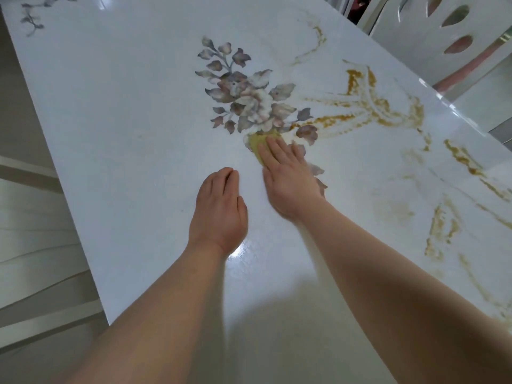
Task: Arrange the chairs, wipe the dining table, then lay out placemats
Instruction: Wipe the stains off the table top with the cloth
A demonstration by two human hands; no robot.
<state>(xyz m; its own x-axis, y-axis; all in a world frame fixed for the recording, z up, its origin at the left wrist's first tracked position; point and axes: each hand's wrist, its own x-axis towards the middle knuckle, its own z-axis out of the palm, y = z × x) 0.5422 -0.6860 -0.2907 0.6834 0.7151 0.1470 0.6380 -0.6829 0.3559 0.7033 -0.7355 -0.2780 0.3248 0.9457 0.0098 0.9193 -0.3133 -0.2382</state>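
- The dining table (pixel 124 112) has a glossy white top that fills most of the view, with its left edge running on a slant.
- A grey-mauve flower print (pixel 249 98) sits near the middle of the top, and a fainter sprig shows at the far left corner.
- Ochre streaks (pixel 388 106) spread toward the right edge; I cannot tell whether they are pattern or smear.
- The right hand (pixel 288 176) lies flat with its fingers straight and together, pressing a yellow cloth (pixel 259 142) onto the top at the foot of the flower print.
- The left hand (pixel 219 209) rests palm down just beside it, fingers straight and closed together, holding nothing.
- A white chair (pixel 432 29) with oval cut-outs stands beyond the right edge.
- Pale floor (pixel 33 231) shows past the left edge.
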